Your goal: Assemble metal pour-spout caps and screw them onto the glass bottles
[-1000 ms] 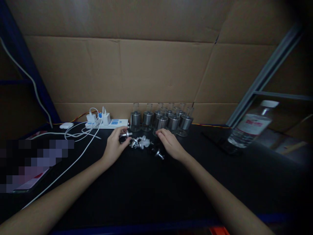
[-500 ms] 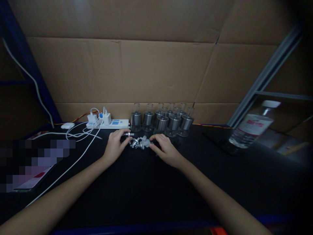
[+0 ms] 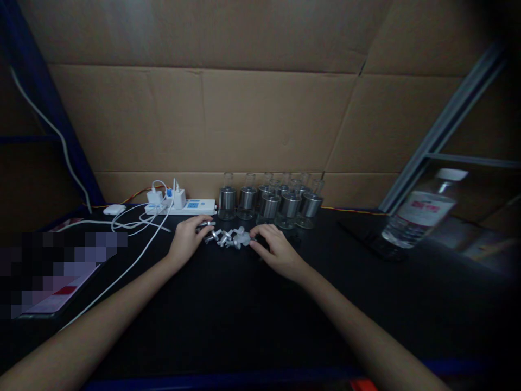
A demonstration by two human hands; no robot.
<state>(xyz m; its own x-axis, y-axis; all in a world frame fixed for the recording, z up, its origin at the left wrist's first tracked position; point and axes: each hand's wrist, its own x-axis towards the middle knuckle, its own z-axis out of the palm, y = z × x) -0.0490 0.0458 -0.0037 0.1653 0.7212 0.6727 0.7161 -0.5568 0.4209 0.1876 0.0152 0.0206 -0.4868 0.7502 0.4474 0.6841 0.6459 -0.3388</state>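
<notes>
Between my hands lies a small pile of bottle stoppers (image 3: 226, 238), with silvery rings and translucent plastic parts, on the black table top (image 3: 236, 315). At the pile's left end my left hand (image 3: 186, 239) is closed, thumb and forefinger pinching one silvery stopper (image 3: 209, 224). My right hand (image 3: 277, 251) rests at the right end of the pile. Its thumb and forefinger are apart and curved beside a whitish round cap (image 3: 243, 238); whether they touch it is hard to see. Several glass bottles (image 3: 269, 206) with metal sleeves stand upright just behind the pile.
A white power strip (image 3: 203, 206) with plugged chargers and looping white cables (image 3: 142, 252) sits at the back left. The tablet (image 3: 49, 304) lies at the left. To the right are a water bottle (image 3: 423, 209) and a dark flat object (image 3: 378, 244). Cardboard (image 3: 277, 119) walls the back.
My left hand has shifted slightly left with the stopper, and more of the pile's left end shows. My right hand has hardly moved.
</notes>
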